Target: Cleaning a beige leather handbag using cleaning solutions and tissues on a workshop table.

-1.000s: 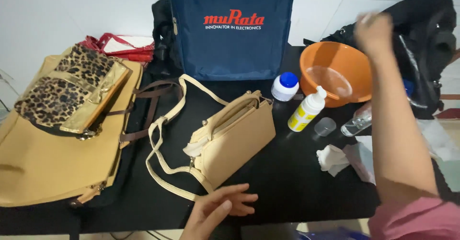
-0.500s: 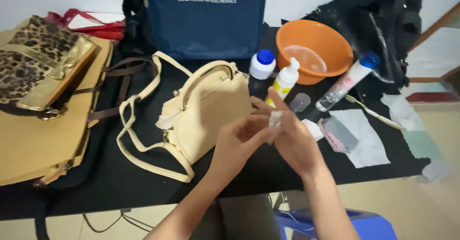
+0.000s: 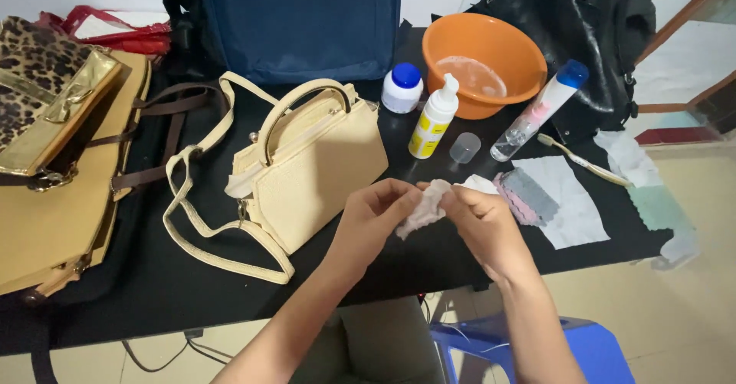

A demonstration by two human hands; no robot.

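Blue plastic shows lowest in view: a stool (image 3: 537, 349) on the floor under the near edge of the black surface (image 3: 192, 292). Above that edge the two hands meet. The left hand (image 3: 372, 219) and the right hand (image 3: 483, 219) both have their grip closed on a small crumpled white cloth (image 3: 422, 208), pinched between fingers and thumbs and held just over the surface.

Just left of the hands lies a cream handbag (image 3: 314, 173), tipped on its side, its long strap looped toward the near edge. Just right of the hands lie a pink and grey sponge (image 3: 529, 196) and a flat white sheet (image 3: 571, 211), with a toothbrush (image 3: 583, 162) beyond them near the right edge.

Farther back stand a small clear cup (image 3: 464, 147), a white pump bottle with a yellow label (image 3: 433, 119), a white jar with a blue lid (image 3: 402, 88) and a clear bottle with a blue cap (image 3: 540, 112), which leans against an orange bowl (image 3: 483, 62).

At the far left a tan bag (image 3: 54, 215) carries a leopard-print purse (image 3: 38, 100). At the back stand a navy bag (image 3: 299, 27) and a black bag (image 3: 590, 39).
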